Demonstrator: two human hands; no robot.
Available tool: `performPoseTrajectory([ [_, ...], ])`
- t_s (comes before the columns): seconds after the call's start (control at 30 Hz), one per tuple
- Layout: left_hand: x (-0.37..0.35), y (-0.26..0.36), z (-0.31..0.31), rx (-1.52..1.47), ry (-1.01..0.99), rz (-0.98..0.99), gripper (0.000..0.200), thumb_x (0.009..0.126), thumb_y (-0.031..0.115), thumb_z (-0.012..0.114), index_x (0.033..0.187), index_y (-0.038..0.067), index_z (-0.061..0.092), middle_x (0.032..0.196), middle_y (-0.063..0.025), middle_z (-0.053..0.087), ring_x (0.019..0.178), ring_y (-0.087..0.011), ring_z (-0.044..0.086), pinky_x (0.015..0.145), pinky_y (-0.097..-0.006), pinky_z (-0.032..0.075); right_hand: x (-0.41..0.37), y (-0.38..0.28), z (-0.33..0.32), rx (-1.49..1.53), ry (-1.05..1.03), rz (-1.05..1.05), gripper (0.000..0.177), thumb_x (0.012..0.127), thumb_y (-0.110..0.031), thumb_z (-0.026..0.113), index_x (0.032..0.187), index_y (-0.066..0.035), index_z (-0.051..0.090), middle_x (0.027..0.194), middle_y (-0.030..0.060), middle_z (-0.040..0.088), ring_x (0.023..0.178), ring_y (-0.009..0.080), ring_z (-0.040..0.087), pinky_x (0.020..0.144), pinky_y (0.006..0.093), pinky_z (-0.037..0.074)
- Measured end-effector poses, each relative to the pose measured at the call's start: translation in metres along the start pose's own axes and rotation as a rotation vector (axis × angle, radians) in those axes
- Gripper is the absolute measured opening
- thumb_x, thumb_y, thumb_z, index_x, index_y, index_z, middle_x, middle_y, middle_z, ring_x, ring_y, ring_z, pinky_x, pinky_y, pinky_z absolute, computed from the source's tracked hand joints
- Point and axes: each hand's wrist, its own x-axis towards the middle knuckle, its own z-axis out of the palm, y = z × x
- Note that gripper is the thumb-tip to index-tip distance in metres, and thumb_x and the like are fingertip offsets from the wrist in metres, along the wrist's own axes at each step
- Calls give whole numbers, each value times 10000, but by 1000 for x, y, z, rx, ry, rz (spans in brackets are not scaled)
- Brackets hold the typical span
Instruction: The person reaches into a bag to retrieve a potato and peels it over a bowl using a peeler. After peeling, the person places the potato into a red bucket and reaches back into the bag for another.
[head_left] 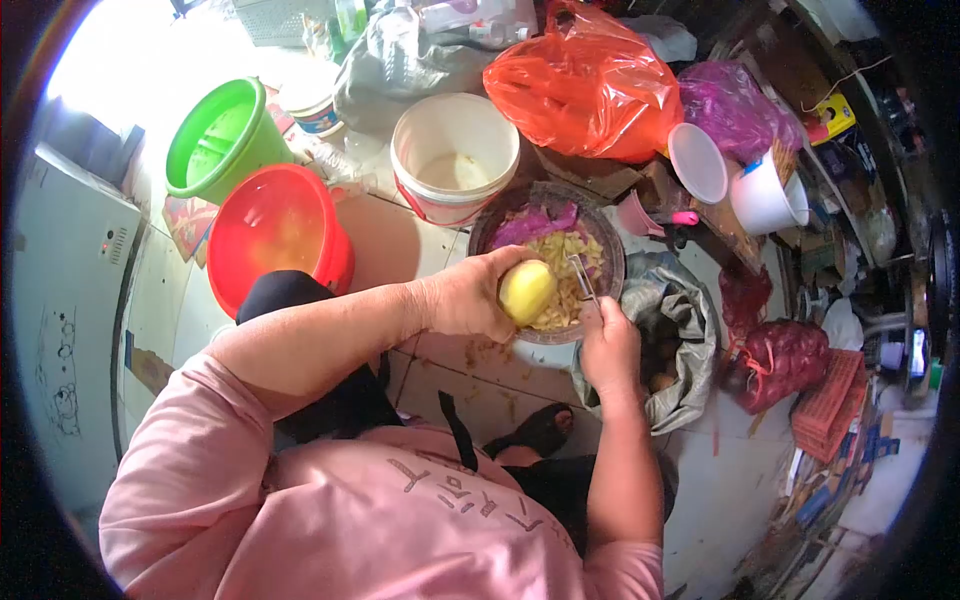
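In the head view, my left hand (470, 295) is wrapped round a pale yellow peeled potato (528, 292). A peeler (581, 275) with a metal head is gripped in my right hand (610, 345), its head just right of the potato and apart from it. Beneath both hands stands a dark round basin (613, 240) holding yellowish peelings (565, 247) and a piece of purple plastic (537, 222). Beside my right hand is an open grey sack (697, 375) with brownish roundish things inside, partly in shadow.
A red tub (335, 240) with liquid, a green bucket (255, 130) and a white bucket (455, 140) stand ahead and left. Red (590, 90) and purple plastic bags (740, 110) lie beyond the basin. At right are a red net bag (785, 362) and a red basket (830, 405).
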Motion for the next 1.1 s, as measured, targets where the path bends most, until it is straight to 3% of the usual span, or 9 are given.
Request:
performPoseTrajectory([
  [0.13, 4, 2, -4, -121, -35, -91, 855, 639, 48, 783, 1400, 49, 393, 1137, -109, 607, 1026, -213, 610, 895, -330, 511, -14, -23, 6, 149, 56, -152, 248, 972, -256, 516, 932, -16, 558, 834, 257, 623, 813, 479, 594, 664, 506, 460],
  [0.2, 4, 6, -4, -407, -115, -316, 870, 634, 12, 768, 1408, 25, 371, 1143, -108, 591, 988, -195, 609, 829, -313, 524, -19, -29, 8, 170, 82, -266, 213, 969, -219, 528, 934, -13, 568, 814, 238, 619, 780, 463, 596, 652, 492, 462],
  [0.33, 2, 7, 0, -592, -133, -322, 885, 627, -4, 759, 1415, 16, 356, 1157, -111, 582, 965, -189, 613, 782, -304, 530, -19, -26, 13, 142, 127, -316, 206, 968, -213, 529, 937, -14, 568, 806, 235, 615, 771, 459, 593, 646, 490, 464],
  [0.43, 2, 11, 1, -583, -119, -250, 874, 638, -6, 750, 1417, 18, 354, 1159, -109, 583, 996, -206, 612, 827, -317, 527, -19, -28, 7, 164, 139, -277, 209, 967, -215, 529, 929, -12, 561, 811, 235, 618, 763, 464, 588, 643, 497, 464],
  [0.5, 2, 11, 4, -31, 27, -49, 858, 651, -17, 742, 1416, 19, 356, 1164, -104, 583, 1035, -212, 603, 895, -334, 509, -19, -26, 3, 107, 139, -312, 206, 964, -215, 528, 925, -15, 555, 822, 235, 622, 768, 464, 591, 645, 507, 463],
  [0.63, 1, 14, 3, 18, 4, -105, 842, 656, -12, 746, 1406, 19, 365, 1169, -96, 583, 1085, -207, 582, 961, -355, 477, -20, -29, -2, 20, 75, -267, 208, 963, -214, 525, 919, -11, 542, 825, 250, 625, 798, 465, 602, 653, 511, 466],
  [0.77, -5, 15, -2, -470, -388, -7, 886, 641, -17, 761, 1420, 39, 344, 1193, -78, 574, 1128, -187, 552, 977, -364, 464, 3, 10, 6, -121, -116, 3, 302, 973, -269, 471, 883, 11, 539, 819, 281, 620, 848, 484, 599, 701, 546, 456],
  [0.83, -3, 19, -6, -470, -393, 110, 914, 641, -44, 757, 1438, 60, 321, 1208, -68, 563, 1130, -178, 549, 970, -355, 466, 8, 20, 10, -112, -114, 55, 333, 974, -292, 456, 874, 9, 558, 830, 277, 623, 848, 486, 594, 723, 546, 451],
  [1.1, -5, 18, -10, -934, -143, -172, 850, 701, -15, 800, 1414, 93, 350, 1172, -80, 576, 1078, -213, 601, 916, -360, 522, -12, -33, 0, 302, 64, -77, 256, 976, -252, 504, 916, -10, 565, 794, 239, 615, 814, 455, 596, 676, 497, 451],
])
